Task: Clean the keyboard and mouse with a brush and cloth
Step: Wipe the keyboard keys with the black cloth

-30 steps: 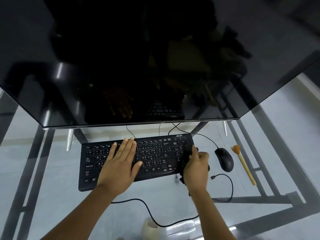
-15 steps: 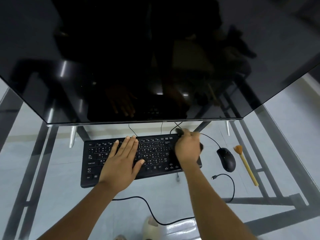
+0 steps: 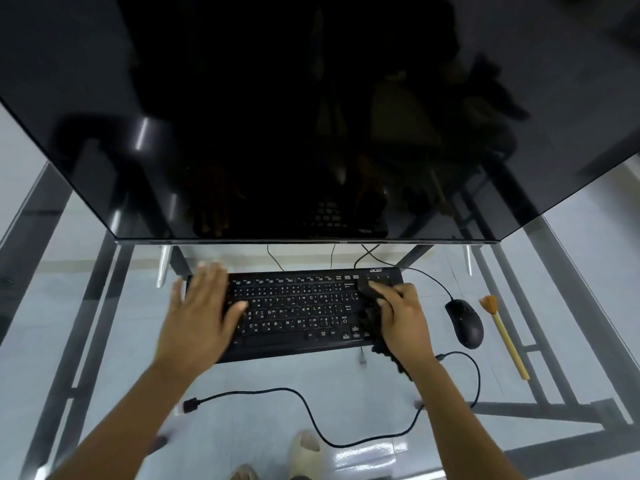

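Observation:
A black keyboard (image 3: 294, 306) lies on the glass desk below the monitor. My left hand (image 3: 202, 313) rests flat on its left end with the fingers straight. My right hand (image 3: 401, 317) grips a dark cloth (image 3: 372, 313) and presses it on the keyboard's right end, over the number pad. Part of the cloth hangs out below my wrist. A black mouse (image 3: 464, 322) sits to the right of the keyboard. Further right lies a brush (image 3: 504, 336) with a wooden handle and orange bristles; neither hand touches it.
A large dark monitor (image 3: 311, 116) overhangs the back of the glass desk (image 3: 346, 382). A loose black cable (image 3: 304, 407) with a plug end curls across the glass in front of the keyboard. A sandalled foot (image 3: 306, 452) shows through the glass below.
My right hand with the cloth moved up to the keyboard's top right corner, then back down over the number pad. My left hand shifted left toward the keyboard's left end.

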Motion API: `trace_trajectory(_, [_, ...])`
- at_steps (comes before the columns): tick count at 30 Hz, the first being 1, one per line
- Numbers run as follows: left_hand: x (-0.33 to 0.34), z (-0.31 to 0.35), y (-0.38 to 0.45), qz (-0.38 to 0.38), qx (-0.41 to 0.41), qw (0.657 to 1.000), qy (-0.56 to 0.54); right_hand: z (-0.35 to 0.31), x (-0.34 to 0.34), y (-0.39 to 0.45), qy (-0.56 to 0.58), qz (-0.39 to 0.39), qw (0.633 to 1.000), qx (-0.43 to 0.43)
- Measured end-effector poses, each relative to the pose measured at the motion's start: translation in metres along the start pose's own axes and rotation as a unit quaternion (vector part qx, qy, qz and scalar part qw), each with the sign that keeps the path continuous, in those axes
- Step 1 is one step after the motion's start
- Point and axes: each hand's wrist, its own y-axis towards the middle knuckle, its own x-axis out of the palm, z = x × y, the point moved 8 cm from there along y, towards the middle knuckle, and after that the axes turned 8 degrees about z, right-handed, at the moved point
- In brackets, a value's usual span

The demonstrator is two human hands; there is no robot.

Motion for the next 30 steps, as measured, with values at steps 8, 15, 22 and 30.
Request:
trace_trajectory(8, [0.0, -0.033, -0.016, -0.009, -0.035, 0.991, -0.13, -0.146, 0.069, -0.098, 0.041, -0.18, 0.936, -0.299])
trace_trajectory(15, [0.0, -0.038, -0.017, -0.015, -0.007, 0.992, -0.125, -0.03, 0.013, -0.07, 0.048, -0.101, 0.989, -0.1])
trace_trajectory(22, [-0.001, -0.038, -0.017, -0.006, -0.004, 0.991, -0.131, -0.105, 0.048, -0.09, 0.084, -0.138, 0.976, -0.149])
trace_trajectory(30, [0.0, -0.037, -0.017, -0.003, 0.0, 0.991, -0.131, -0.043, 0.009, -0.07, 0.023, -0.022, 0.999, 0.004])
